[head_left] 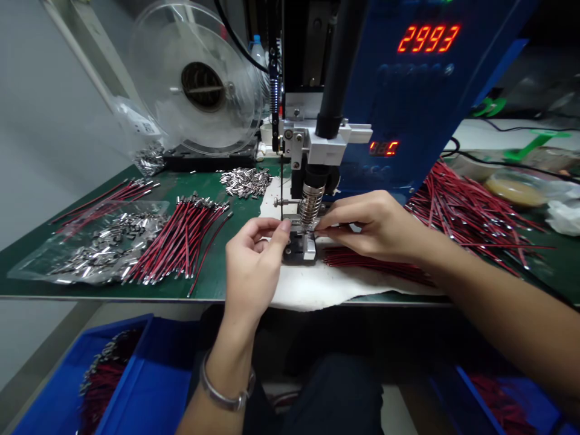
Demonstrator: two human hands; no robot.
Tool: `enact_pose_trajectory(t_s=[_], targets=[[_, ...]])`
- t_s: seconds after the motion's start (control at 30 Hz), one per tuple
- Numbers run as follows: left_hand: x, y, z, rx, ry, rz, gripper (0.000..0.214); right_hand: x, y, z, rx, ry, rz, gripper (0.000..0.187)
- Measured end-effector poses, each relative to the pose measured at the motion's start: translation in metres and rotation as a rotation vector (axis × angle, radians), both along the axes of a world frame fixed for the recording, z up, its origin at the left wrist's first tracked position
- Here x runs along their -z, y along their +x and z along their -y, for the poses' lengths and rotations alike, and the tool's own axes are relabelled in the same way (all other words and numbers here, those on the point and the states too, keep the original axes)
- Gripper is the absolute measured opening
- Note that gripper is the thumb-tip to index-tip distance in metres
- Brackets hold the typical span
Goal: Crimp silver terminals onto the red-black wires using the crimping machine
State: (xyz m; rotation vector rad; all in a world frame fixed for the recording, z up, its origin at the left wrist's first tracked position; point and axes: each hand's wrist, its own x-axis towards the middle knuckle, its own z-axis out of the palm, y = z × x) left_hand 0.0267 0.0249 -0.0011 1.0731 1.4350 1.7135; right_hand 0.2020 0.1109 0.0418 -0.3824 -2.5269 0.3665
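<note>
My left hand [256,260] is closed in a pinch at the left side of a small metal fixture [309,246]. Across from it, my right hand [367,226] pinches at the fixture's right side, its fingertips close to the metal. Whatever is between the fingers of either hand is too small or hidden to make out. Just above the fixture sits the spring-wrapped tip [312,204] of a soldering machine [399,109]. Red and black wires [376,263] lie on a white cloth [312,293] beneath my right hand.
Left are a bundle of metal-tipped wires [181,238], a plastic bag of metal parts [109,241] and a loose pile of them [245,182]. A clear reel [149,66] stands behind. More wires [462,211] lie right. Blue bins [167,368] sit below the table edge.
</note>
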Motion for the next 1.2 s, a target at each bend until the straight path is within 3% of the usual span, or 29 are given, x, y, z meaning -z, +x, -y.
enact_pose_trajectory(t_s=[0.63,0.8,0.9,1.07,1.2], targets=[[0.002,0.000,-0.002,0.012,0.020,0.045,0.027,0.000,-0.003,0.001,0.009,0.127,-0.047,0.013],[0.002,-0.001,-0.003,-0.016,0.079,0.189,0.031,-0.002,0.001,0.004,-0.037,0.125,-0.117,0.008],[-0.001,0.002,0.012,-0.040,0.138,0.168,0.027,-0.009,0.002,0.016,-0.095,0.111,-0.191,0.003],[-0.013,0.024,0.054,0.326,0.034,-0.218,0.012,-0.021,-0.014,0.055,-0.095,0.069,-0.382,0.005],[-0.022,0.030,0.068,0.218,0.018,-0.173,0.017,-0.022,-0.033,0.071,-0.023,-0.028,-0.405,0.005]])
